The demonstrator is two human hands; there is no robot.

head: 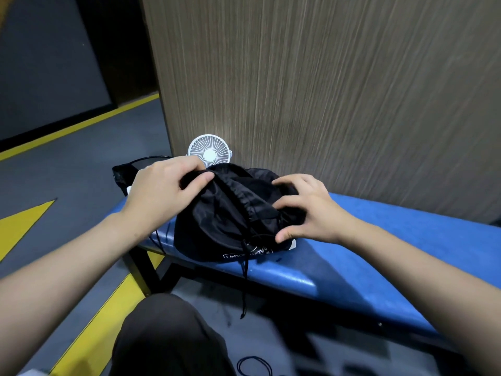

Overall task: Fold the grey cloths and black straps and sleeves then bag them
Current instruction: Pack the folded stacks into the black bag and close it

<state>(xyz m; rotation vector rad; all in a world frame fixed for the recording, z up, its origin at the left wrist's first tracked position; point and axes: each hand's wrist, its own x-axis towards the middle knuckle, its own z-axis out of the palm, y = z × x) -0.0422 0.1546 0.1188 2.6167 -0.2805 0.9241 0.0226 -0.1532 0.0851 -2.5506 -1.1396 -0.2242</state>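
Observation:
A black drawstring bag (217, 226) with white lettering lies bulging on the left end of a blue padded bench (379, 253). Its gathered mouth runs diagonally across the top, and a black cord (245, 280) hangs from it over the bench's front edge. My left hand (165, 191) pinches the bag's rim at the upper left. My right hand (306, 210) grips the fabric at the bag's right side, fingers curled over it. No grey cloths, straps or sleeves show outside the bag; what is inside is hidden.
A small white fan (210, 151) stands behind the bag against a wood-grain wall (325, 90). More black fabric (122, 172) lies at the bench's far left end. My knee (162, 335) is below, and a coiled black cable (253, 366) lies on the grey floor with yellow stripes.

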